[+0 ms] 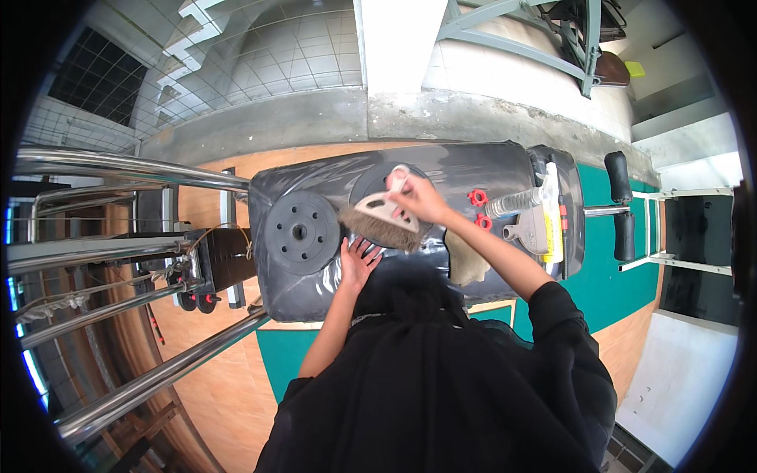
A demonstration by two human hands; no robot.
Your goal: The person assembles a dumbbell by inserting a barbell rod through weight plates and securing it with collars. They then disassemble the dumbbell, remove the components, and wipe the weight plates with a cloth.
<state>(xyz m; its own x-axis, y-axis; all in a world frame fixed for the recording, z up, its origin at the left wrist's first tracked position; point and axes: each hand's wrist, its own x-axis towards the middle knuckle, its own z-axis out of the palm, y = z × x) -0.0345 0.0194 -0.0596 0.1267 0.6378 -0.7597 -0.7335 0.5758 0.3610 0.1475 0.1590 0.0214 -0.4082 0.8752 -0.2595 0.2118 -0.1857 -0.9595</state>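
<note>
My right hand (420, 200) grips a beige hand brush (385, 208) by its handle. The brush's brown bristles rest on or just over a dark round weight plate (371, 183), hiding much of it. My left hand (360, 264) is beside the bristles at the plate's near edge, fingers spread and palm up, holding nothing; whether it touches the plate I cannot tell. A second weight plate (301, 232), with a ring of holes, lies flat to the left. Both plates are on a bench covered in shiny black plastic (489, 167).
Right of the plates lie a beige cloth (467, 260), red collars (479, 198), a clear bottle (512, 203), a grey-beige plastic tool (527, 232) and a yellow-labelled spray bottle (553, 229). Chrome bars (130, 167) stand at left. Foam rollers (619, 177) are at right, above green matting (593, 276).
</note>
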